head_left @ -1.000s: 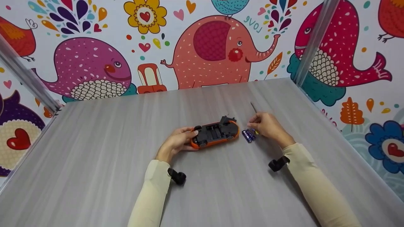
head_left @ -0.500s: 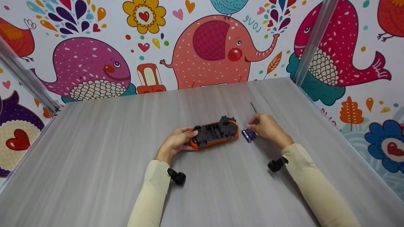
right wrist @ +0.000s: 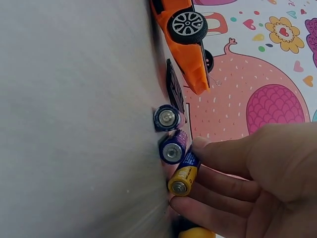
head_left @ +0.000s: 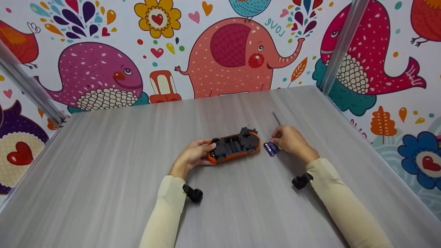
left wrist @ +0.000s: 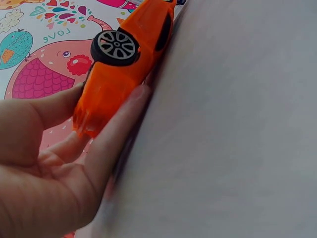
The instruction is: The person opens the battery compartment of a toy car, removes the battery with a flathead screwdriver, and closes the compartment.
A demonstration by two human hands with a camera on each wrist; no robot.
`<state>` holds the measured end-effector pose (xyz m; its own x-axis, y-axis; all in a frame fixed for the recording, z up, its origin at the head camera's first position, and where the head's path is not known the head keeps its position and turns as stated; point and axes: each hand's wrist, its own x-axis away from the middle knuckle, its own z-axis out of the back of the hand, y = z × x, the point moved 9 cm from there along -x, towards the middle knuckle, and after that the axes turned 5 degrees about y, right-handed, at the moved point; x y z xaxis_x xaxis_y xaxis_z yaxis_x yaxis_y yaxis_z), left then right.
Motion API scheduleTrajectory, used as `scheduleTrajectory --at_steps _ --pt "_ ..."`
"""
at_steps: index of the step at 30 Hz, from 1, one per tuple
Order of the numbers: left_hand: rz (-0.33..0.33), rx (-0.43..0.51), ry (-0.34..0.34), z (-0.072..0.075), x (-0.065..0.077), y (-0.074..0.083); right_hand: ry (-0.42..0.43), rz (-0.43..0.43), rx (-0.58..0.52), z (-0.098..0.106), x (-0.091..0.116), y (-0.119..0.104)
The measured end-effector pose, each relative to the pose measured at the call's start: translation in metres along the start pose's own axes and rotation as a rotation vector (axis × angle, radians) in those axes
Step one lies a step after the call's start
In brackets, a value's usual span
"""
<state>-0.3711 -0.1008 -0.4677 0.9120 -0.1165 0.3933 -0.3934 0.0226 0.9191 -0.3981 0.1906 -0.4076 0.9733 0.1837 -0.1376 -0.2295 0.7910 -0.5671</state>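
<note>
An orange toy car (head_left: pixel 234 146) lies upside down on the table, its black underside showing an open battery compartment. My left hand (head_left: pixel 193 155) grips the car's left end, thumb on the underside and fingers along the side. Right of the car, two purple-blue batteries (right wrist: pixel 172 151) lie side by side. A yellow-and-blue battery (right wrist: pixel 184 178) is pinched between the thumb and fingers of my right hand (head_left: pixel 291 139), close against the other two. The thin shaft of a screwdriver-like tool (head_left: pixel 276 118) sticks out behind that hand; the hand hides its other end in the head view.
A flat black piece (right wrist: pixel 174 87) stands by the car's far right end, perhaps the compartment's cover. In the right wrist view a yellow rounded object (right wrist: pixel 197 233) is partly cut off below the hand. A patterned wall (head_left: pixel 165 51) borders the grey table (head_left: pixel 120 165).
My right hand has shifted slightly down over the batteries, and the yellow battery end is now mostly covered in the head view. The left hand and car have stayed put.
</note>
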Motion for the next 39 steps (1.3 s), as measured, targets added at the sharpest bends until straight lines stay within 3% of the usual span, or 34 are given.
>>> scheduleTrajectory --at_steps 7,19,28,33,39 --pt "0.001 0.007 0.001 0.000 0.001 0.000 0.017 0.026 0.027 0.001 0.000 -0.002" --pt "-0.006 0.000 -0.008 -0.001 0.001 0.001 0.023 -0.009 0.027 0.003 0.000 -0.008" --pt "-0.015 0.005 0.009 -0.001 0.003 0.001 0.059 -0.013 -0.104 0.004 0.002 -0.022" --pt "-0.021 0.002 0.024 -0.001 0.002 0.001 0.043 -0.034 -0.167 0.000 0.003 -0.025" --pt "-0.030 0.002 0.031 0.000 0.002 0.002 -0.003 -0.082 -0.328 -0.010 0.003 -0.025"
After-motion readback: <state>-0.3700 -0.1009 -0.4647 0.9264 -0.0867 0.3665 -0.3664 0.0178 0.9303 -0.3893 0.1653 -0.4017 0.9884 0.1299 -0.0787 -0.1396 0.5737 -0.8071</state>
